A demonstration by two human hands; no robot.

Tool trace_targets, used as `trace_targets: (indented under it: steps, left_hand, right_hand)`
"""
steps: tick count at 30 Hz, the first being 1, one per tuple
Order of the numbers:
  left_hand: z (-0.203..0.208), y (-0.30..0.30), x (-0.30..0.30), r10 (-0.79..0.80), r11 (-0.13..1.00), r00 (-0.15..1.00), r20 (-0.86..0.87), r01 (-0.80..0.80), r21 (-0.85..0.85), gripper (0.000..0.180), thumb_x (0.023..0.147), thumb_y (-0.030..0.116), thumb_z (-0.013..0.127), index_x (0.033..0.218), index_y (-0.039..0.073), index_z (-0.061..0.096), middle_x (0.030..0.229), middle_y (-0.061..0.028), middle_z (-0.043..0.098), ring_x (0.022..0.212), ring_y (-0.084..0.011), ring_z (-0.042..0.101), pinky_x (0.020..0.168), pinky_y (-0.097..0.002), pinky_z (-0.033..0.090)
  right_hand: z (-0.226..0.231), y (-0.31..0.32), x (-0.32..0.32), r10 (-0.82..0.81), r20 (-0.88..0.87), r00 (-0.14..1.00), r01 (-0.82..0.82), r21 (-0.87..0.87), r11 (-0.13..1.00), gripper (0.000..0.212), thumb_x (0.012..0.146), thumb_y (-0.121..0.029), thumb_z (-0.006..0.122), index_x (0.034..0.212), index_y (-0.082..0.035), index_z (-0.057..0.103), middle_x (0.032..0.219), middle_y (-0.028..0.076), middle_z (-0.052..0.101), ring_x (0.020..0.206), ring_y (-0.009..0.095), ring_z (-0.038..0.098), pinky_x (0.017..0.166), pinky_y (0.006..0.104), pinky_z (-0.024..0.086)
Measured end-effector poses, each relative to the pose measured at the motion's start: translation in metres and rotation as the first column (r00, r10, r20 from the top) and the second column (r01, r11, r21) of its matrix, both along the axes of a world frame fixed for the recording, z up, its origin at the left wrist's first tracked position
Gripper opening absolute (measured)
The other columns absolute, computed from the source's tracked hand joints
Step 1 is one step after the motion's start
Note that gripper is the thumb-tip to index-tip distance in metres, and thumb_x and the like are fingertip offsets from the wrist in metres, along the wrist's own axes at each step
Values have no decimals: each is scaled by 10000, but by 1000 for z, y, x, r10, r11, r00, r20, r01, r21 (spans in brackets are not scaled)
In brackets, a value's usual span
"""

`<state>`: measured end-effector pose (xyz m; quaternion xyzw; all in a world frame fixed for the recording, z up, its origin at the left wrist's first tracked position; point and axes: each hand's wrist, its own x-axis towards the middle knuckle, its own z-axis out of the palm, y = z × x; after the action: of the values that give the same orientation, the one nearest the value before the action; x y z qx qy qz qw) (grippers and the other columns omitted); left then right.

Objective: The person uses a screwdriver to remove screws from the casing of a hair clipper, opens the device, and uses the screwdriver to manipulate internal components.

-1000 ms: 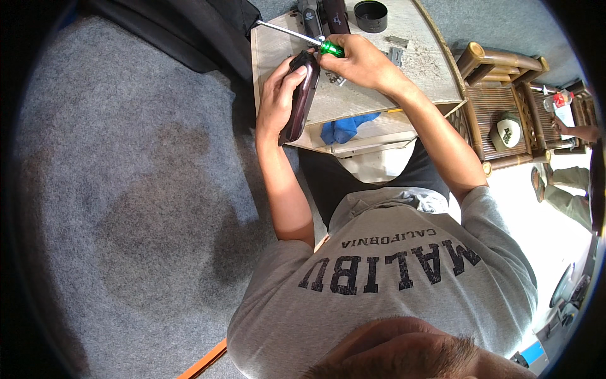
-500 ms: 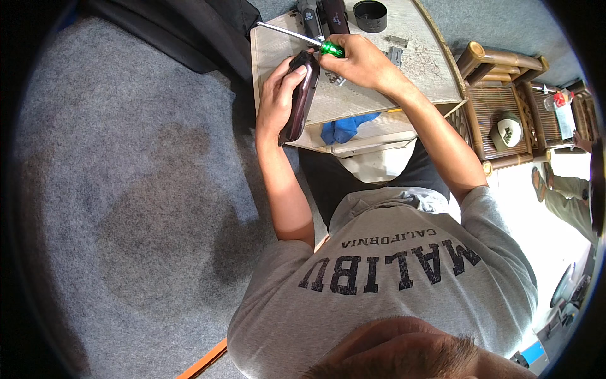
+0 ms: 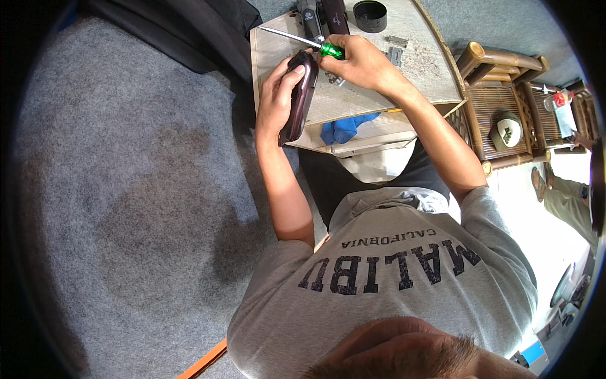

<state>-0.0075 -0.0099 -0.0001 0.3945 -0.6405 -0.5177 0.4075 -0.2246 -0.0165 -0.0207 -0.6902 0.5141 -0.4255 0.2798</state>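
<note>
With 12 o'clock taken as straight ahead of the person, a glossy maroon clipper (image 3: pixel 303 101) is held at about 8 o'clock on the worktop (image 3: pixel 372 98), its black end turned to 12 and its lower end reaching over the near edge. It is wrapped by the left hand (image 3: pixel 276 95), with the thumb laid along its upper face. A screwdriver (image 3: pixel 332 52) is gripped by its green handle in the curled right hand (image 3: pixel 358 60), the shaft pointed to about 10 o'clock and its tip kept clear of the clipper. Whether the clipper's black end is touched by the right fingertips cannot be told.

Just beside the clipper, toward 2 o'clock, small metal parts (image 3: pixel 335 79) are partly hidden by the right hand. Farther out at 2, flat metal pieces (image 3: pixel 396 57) are surrounded by scattered dark bits (image 3: pixel 426 63). A grey device (image 3: pixel 310 20) and a second maroon one (image 3: pixel 336 16) are set near 12, and a round black container (image 3: pixel 370 18) at 1. A blue cloth (image 3: pixel 341 129) is tucked below the worktop's edge at 4. At 3, well apart, a cap (image 3: pixel 507 132) is seen on a bamboo chair (image 3: pixel 493 104).
</note>
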Motion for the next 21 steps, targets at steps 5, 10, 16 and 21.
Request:
trace_targets:
  steps: [5, 10, 16, 21]
  left_hand:
    - [3, 2, -1, -1, 1000, 1000, 0, 1, 19, 393, 1044, 225, 622, 1356, 4, 711, 982, 16, 685, 841, -45, 578, 748, -216, 485]
    - [-3, -3, 1, 5, 1000, 1000, 14, -5, -23, 351, 1039, 228, 625, 1284, -4, 726, 962, 17, 680, 825, -46, 566, 740, -214, 475]
    - [-1, -1, 0, 5, 1000, 1000, 4, -5, -3, 344, 1038, 235, 629, 1268, 0, 730, 945, 27, 672, 827, -43, 556, 728, -215, 463]
    - [-2, -2, 1, 15, 1000, 1000, 15, -15, 7, 360, 1039, 237, 630, 1296, 6, 729, 941, 30, 671, 820, -42, 555, 724, -214, 465]
  right_hand:
    - [1, 2, -1, 11, 7, 1000, -11, 6, 1000, 472, 881, -363, 727, 1160, 16, 761, 767, 180, 760, 801, 315, 793, 770, 430, 603]
    - [1, 2, 0, 20, 0, 1000, -20, -8, 1000, 435, 890, -361, 723, 1140, -10, 776, 745, 173, 754, 794, 331, 788, 767, 443, 602]
    - [4, 3, 0, 17, -20, 1000, -18, -17, 1000, 428, 889, -358, 721, 1126, -7, 779, 734, 170, 750, 781, 328, 788, 765, 441, 603]
    - [6, 5, 0, 9, -30, 1000, -9, 7, 1000, 436, 890, -355, 721, 1119, 12, 772, 723, 169, 748, 784, 317, 794, 766, 441, 603]
